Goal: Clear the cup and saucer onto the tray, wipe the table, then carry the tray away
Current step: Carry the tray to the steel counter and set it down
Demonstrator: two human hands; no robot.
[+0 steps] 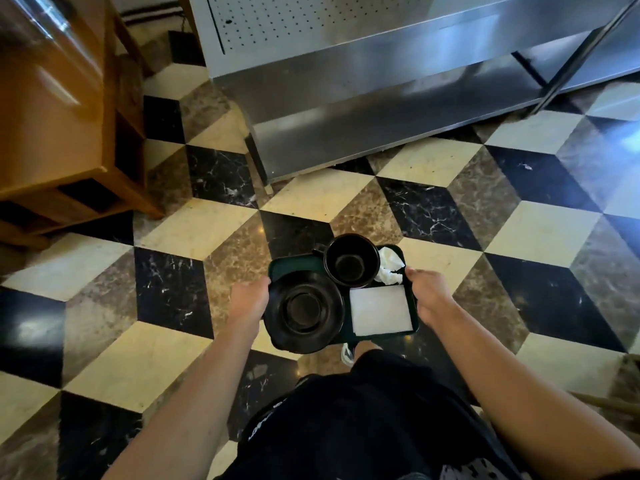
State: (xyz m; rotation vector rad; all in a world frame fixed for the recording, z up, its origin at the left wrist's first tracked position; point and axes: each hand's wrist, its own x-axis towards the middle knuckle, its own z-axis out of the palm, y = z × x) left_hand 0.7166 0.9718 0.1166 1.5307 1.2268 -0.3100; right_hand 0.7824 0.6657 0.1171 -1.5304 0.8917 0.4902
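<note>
Both hands [250, 301] [429, 294] gripping tray [287, 265] ends.

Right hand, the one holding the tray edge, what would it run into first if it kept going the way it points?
Probably the crumpled napkin lying just past the right hand on the tray, then the cup; depth is hard to judge.

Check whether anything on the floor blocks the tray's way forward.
Both hands, left and right, hold the tray by its sides. The tiled floor just ahead looks bare, but a steel counter stands straight ahead and a wooden cabinet to the left. Where the tray goes is not visible.
</note>
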